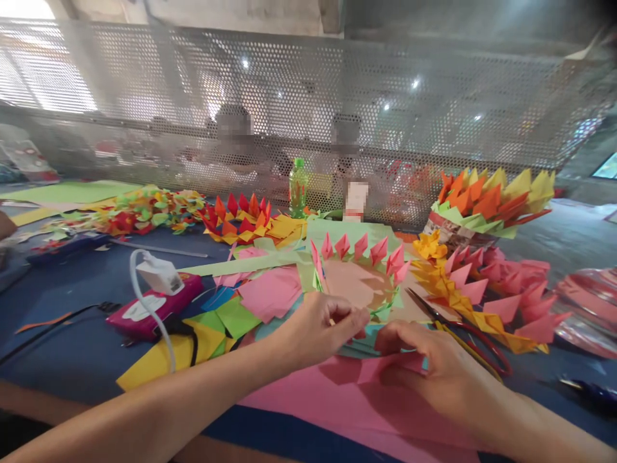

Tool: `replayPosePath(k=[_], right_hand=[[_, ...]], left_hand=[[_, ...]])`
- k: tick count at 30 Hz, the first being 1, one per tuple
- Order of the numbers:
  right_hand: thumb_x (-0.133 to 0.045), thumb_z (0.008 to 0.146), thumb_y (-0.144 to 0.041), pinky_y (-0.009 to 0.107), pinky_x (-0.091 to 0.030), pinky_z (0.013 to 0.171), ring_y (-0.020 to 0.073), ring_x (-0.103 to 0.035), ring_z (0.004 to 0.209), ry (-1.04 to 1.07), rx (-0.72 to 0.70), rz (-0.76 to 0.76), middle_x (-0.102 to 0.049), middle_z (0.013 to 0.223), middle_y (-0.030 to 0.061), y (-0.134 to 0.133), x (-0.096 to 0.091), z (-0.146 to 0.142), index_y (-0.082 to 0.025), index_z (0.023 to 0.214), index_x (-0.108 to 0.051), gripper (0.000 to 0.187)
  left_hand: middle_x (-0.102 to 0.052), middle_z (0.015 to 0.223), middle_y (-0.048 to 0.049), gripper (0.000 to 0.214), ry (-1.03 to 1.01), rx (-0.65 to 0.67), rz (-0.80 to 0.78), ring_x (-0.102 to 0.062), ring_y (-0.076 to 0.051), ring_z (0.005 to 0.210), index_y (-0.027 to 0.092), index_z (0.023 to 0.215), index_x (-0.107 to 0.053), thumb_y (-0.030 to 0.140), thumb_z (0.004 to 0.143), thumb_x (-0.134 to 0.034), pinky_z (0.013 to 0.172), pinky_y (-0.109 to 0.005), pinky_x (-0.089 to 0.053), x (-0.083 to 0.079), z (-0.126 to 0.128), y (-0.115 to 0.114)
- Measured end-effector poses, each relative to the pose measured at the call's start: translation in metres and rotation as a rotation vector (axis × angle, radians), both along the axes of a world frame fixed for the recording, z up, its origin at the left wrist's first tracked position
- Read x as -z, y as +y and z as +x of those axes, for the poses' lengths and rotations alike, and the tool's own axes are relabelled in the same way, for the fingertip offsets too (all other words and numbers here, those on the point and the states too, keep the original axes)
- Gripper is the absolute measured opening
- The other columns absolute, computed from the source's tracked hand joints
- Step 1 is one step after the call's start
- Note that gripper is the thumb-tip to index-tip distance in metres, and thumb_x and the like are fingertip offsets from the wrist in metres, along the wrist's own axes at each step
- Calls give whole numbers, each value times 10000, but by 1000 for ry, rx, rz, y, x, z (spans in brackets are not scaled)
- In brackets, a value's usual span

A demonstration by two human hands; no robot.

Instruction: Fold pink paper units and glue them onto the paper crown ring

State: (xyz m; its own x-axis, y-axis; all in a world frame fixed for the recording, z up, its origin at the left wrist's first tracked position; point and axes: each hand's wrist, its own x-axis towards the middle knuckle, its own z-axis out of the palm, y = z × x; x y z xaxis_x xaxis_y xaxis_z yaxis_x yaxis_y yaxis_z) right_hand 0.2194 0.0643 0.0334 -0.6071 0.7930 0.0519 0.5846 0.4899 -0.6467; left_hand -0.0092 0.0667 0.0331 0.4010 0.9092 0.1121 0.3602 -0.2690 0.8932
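Note:
My left hand (321, 328) is closed in a pinch at the near side of a ring of folded paper. Whatever lies between its fingertips is too small to make out. The paper ring (361, 247) has upright pink points and a pale green lower band; my left hand hides part of its front. Just to the right, my right hand (434, 363) has its fingers curved, with thumb and forefinger apart, at a stack of light blue paper (357, 347). Large pink sheets (337, 399) lie beneath both hands.
Red-handled scissors (486, 341) lie right of my hands, beside pink and orange folded strips (511, 308). A magenta power bank (157, 305) with cables sits at left. Behind stand a green bottle (298, 190) and a paper-petal basket (453, 225), before a perforated metal screen (289, 83).

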Motion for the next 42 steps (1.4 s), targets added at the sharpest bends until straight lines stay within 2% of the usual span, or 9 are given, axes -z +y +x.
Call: replayPosePath(k=[3, 6, 10, 17, 23, 31, 33, 36, 42], right_hand=[[-636, 808, -102, 291, -520, 790, 191, -712, 900, 89, 44, -78, -756, 932, -21, 1, 9, 11, -253, 1059, -638, 292], [-666, 836, -154, 290, -532, 790, 197, -727, 906, 103, 70, -22, -767, 924, -30, -2, 21, 22, -286, 1123, -636, 317], [-695, 913, -285, 255, -550, 737, 185, -737, 898, 97, 59, 37, -771, 928, -38, -5, 27, 29, -328, 1164, -641, 261], [-658, 916, -195, 245, -584, 717, 192, -747, 926, 103, -14, 82, -770, 972, -21, 1, 35, 31, -329, 1195, -631, 311], [-643, 957, -205, 282, -592, 778, 188, -745, 902, 117, -75, 221, -764, 1008, -30, -2, 41, 37, -360, 1259, -581, 345], [-683, 894, -130, 267, -544, 711, 163, -703, 758, 91, -158, 543, -723, 873, -44, -3, 28, 28, -304, 1235, -559, 402], [-638, 909, -96, 266, -520, 691, 151, -678, 706, 102, -188, 628, -726, 846, -35, -4, 24, 25, -267, 1201, -569, 346], [-507, 960, -53, 289, -489, 710, 152, -654, 696, 118, -252, 699, -722, 803, -12, -4, 25, 23, -225, 1185, -594, 296], [-371, 1090, -188, 303, -498, 839, 161, -682, 884, 62, -344, 815, -764, 949, 26, -7, 21, 22, -201, 1099, -667, 296]], left_hand=[[-678, 672, -20, 369, -58, 107, -143, -592, -110, 526, 129, 884, -697, 470, 955, -574, 479, -179, -446, 1, 1, -1], [-703, 729, -18, 261, -90, 156, -206, -632, -107, 593, 142, 955, -696, 398, 913, -668, 534, -167, -487, 0, 3, -5], [-689, 716, -10, 267, -106, 209, -340, -631, -104, 613, 142, 941, -700, 388, 854, -758, 559, -171, -497, 2, 6, -11], [-683, 656, -5, 303, -230, 220, -551, -613, -99, 520, 151, 895, -672, 431, 831, -768, 487, -175, -493, 10, 7, -5], [-672, 630, 3, 408, -265, 267, -542, -594, -88, 495, 150, 880, -668, 542, 823, -768, 489, -172, -482, 9, 6, -5], [-635, 613, 34, 157, -170, 210, -528, -566, -83, 484, 149, 916, -664, 297, 868, -683, 524, -197, -489, 7, 12, -8], [-628, 637, 37, 106, -140, 167, -471, -583, -92, 543, 147, 925, -666, 199, 832, -664, 555, -199, -487, 6, 15, -11], [-601, 675, 49, 235, -111, 99, -356, -545, -85, 607, 155, 960, -687, 72, 741, -667, 539, -164, -403, 8, 19, -17], [-615, 740, 45, 270, -57, 126, -98, -508, -79, 603, 177, 994, -671, 46, 771, -592, 535, -171, -391, 11, 22, -30]])
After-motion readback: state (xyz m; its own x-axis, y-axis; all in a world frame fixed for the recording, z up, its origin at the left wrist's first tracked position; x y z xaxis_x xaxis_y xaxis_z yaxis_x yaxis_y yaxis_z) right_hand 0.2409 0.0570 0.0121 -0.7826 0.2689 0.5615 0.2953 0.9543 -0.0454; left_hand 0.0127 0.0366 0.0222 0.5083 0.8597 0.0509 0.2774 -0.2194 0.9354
